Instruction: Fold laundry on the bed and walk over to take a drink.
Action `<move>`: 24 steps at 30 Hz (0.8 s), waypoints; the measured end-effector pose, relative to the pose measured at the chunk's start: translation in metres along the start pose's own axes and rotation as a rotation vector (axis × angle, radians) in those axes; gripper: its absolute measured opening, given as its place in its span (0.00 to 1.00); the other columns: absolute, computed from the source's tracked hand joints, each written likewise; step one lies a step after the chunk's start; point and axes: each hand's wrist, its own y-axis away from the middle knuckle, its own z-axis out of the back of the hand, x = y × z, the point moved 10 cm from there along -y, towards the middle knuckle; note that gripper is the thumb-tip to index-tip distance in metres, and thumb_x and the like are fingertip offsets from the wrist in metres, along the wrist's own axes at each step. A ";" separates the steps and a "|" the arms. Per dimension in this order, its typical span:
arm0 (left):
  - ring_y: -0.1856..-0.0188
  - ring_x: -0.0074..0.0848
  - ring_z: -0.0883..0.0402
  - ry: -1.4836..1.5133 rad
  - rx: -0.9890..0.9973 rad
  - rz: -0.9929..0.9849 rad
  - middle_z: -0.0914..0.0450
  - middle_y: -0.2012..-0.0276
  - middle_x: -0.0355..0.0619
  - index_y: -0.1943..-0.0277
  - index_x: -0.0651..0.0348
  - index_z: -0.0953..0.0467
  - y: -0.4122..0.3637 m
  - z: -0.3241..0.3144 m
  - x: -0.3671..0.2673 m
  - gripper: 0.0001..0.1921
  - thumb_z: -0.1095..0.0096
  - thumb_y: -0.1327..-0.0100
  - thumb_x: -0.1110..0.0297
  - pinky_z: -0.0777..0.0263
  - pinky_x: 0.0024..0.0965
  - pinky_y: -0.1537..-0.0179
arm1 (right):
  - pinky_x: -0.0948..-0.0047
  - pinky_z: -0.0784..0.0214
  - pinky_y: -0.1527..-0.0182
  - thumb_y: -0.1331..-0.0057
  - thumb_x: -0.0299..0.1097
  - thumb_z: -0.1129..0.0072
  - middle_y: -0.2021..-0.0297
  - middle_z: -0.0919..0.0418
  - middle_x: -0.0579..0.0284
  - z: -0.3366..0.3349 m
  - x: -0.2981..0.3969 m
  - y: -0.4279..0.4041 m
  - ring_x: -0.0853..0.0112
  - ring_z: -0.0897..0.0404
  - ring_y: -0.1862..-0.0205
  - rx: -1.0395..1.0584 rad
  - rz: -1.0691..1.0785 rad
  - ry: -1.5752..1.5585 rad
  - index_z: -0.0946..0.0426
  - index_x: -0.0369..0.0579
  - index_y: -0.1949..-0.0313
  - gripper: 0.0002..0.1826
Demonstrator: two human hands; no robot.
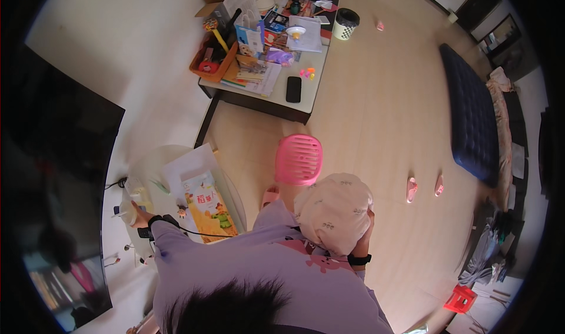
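My left hand (141,216) is closed around a clear plastic cup (128,212) with a straw, over the round side table (231,188) beside the wall. A picture book (209,206) with a yellow cover lies on that table, and a small doll-like figure (181,210) is just left of it. My right hand (369,228) supports a round, pale pink cloth bundle or cushion (334,210) from its right side, against my front. Most of the right fingers are hidden by the bundle.
A pink plastic stool (299,159) stands ahead. Beyond it is a cluttered low table (304,106) with a black phone (293,89) and an orange basket (212,74). A waste bin (344,27), pink slippers (411,189) and a dark blue air mattress (470,117) are farther right. A large television (62,166) is at left.
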 end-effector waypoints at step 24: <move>0.57 0.28 0.31 0.309 0.628 -0.006 0.31 0.56 0.49 0.49 0.66 0.42 0.087 -0.034 -0.163 0.31 0.34 0.56 0.72 0.34 0.29 0.58 | 0.70 0.34 0.59 0.42 0.46 0.61 0.57 0.30 0.56 -0.027 -0.015 -0.025 0.66 0.30 0.56 0.084 0.009 0.190 0.38 0.43 0.53 0.23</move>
